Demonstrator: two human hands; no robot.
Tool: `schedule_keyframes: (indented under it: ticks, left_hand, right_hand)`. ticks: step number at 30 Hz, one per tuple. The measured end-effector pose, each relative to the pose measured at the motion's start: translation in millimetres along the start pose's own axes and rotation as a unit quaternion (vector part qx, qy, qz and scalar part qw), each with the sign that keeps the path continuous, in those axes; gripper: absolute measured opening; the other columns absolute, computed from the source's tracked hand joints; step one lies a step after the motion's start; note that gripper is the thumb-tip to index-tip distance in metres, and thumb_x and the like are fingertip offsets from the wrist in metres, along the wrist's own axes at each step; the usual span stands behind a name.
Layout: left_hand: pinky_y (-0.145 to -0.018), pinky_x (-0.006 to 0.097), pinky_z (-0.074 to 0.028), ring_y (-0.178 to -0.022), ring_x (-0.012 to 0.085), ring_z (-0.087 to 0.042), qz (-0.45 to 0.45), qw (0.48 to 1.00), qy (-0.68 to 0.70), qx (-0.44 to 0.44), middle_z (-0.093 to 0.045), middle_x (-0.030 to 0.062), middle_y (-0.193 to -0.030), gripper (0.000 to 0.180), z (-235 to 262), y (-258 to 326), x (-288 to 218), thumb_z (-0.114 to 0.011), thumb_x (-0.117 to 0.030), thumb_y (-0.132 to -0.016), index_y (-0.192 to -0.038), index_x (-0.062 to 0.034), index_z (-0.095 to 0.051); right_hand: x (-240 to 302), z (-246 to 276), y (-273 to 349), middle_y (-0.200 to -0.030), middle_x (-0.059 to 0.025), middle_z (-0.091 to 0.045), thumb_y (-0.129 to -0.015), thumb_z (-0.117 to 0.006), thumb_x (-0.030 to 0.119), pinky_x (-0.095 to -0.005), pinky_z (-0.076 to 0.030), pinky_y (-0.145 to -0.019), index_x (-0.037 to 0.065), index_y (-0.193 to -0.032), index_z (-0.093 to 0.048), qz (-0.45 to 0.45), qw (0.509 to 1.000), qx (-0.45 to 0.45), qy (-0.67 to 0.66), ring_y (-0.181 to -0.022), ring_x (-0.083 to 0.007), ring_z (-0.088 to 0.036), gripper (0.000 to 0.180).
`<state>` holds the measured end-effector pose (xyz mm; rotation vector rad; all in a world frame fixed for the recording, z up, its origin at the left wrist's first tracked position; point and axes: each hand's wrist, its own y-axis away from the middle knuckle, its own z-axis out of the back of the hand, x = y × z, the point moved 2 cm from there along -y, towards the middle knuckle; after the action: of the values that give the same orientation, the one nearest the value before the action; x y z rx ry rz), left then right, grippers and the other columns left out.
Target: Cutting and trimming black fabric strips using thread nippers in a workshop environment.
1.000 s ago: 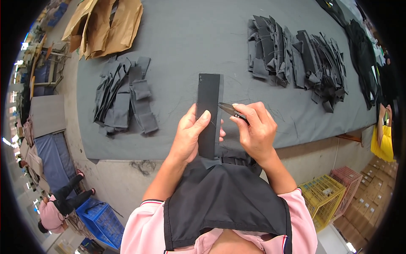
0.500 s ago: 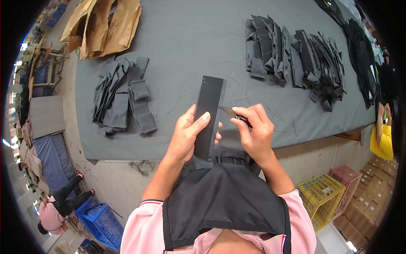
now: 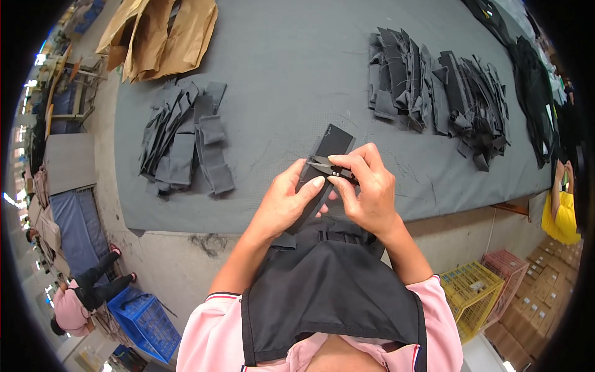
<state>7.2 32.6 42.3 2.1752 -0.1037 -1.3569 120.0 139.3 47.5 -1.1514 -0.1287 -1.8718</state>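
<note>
A dark fabric strip (image 3: 335, 140) slants up and to the right in front of me, held in my left hand (image 3: 287, 201) with the thumb on top and fingers beneath. Small thread snips (image 3: 342, 173) with dark handles are pinched in my right hand (image 3: 372, 186). Their pointed metal blades lie over the left edge of the strip, just above my left thumb. Whether the blades touch a thread is too small to tell. The strip's lower end runs down toward my black apron (image 3: 334, 279).
Bundled dark fabric strips (image 3: 182, 155) lie left on the grey-covered table (image 3: 273, 68), and more strip bundles (image 3: 406, 80) lie right. A brown paper bag (image 3: 164, 43) stands far left. Loose threads are scattered about. Blue (image 3: 145, 325) and yellow crates (image 3: 471, 291) stand below; other people are at both sides.
The strip has tilted from nearly upright to leaning right, and its upper end sits lower. My right hand has brought the snips leftward across the strip to its left edge.
</note>
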Motion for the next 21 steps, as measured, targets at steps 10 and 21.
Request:
schedule_keyframes:
  ticks: [10, 21]
  left_hand:
    - [-0.058, 0.024, -0.051, -0.065, 0.0113, -0.060, 0.019, 0.999, 0.027, 0.019, -0.064, 0.0108, -0.085, 0.031, 3, -1, 5, -0.054, -0.021, -0.091, -0.114, -0.0007, -0.049]
    - [-0.073, 0.033, -0.052, -0.084, 0.0228, -0.063, 0.027, 0.993, 0.030, 0.111, -0.059, 0.0224, -0.104, 0.048, -3, 2, -1, -0.058, -0.020, -0.089, -0.127, -0.0030, -0.033]
  right_hand:
    - [1, 6, 6, -0.073, -0.0056, -0.050, -0.065, -0.070, 0.002, -0.0304, -0.043, -0.050, 0.004, -0.089, -0.062, 0.065, 0.994, -0.020, 0.088, -0.057, -0.0207, -0.053, 0.025]
    - [-34, 3, -2, -0.073, 0.0018, -0.050, -0.077, -0.065, 0.003, -0.0216, -0.042, -0.063, 0.003, -0.090, -0.059, -0.245, 0.919, -0.006, -0.310, -0.072, -0.0068, -0.051, 0.015]
